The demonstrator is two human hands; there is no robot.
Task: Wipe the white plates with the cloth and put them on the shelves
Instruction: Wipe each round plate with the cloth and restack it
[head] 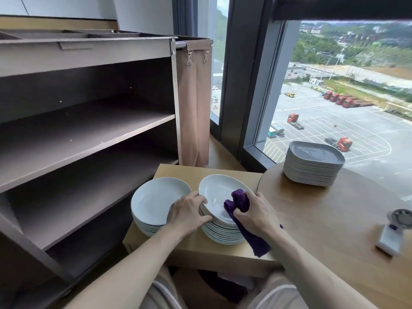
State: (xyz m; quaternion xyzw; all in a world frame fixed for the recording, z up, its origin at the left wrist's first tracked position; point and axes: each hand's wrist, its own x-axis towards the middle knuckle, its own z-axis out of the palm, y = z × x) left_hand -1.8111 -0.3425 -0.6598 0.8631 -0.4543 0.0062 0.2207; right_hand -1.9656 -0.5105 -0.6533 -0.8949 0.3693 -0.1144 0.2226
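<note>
Two stacks of white plates stand on a low wooden table (pixel 236 175). The left stack (pixel 156 200) is untouched. On the right stack (pixel 223 233) the top white plate (pixel 216 192) is tilted up at its near left edge, where my left hand (pixel 187 214) grips its rim. My right hand (pixel 256 214) holds a bunched purple cloth (pixel 239 201) pressed into that plate; the cloth's tail hangs down past the stack. The brown shelf cart (pixel 89 139) with bare shelves stands to the left.
A stack of grey square plates (pixel 312 163) sits on the round wooden table (pixel 323 219) at the right by the window. A small white handheld fan (pixel 394 230) lies near that table's right edge. A tan cloth bag (pixel 194 103) hangs on the cart's side.
</note>
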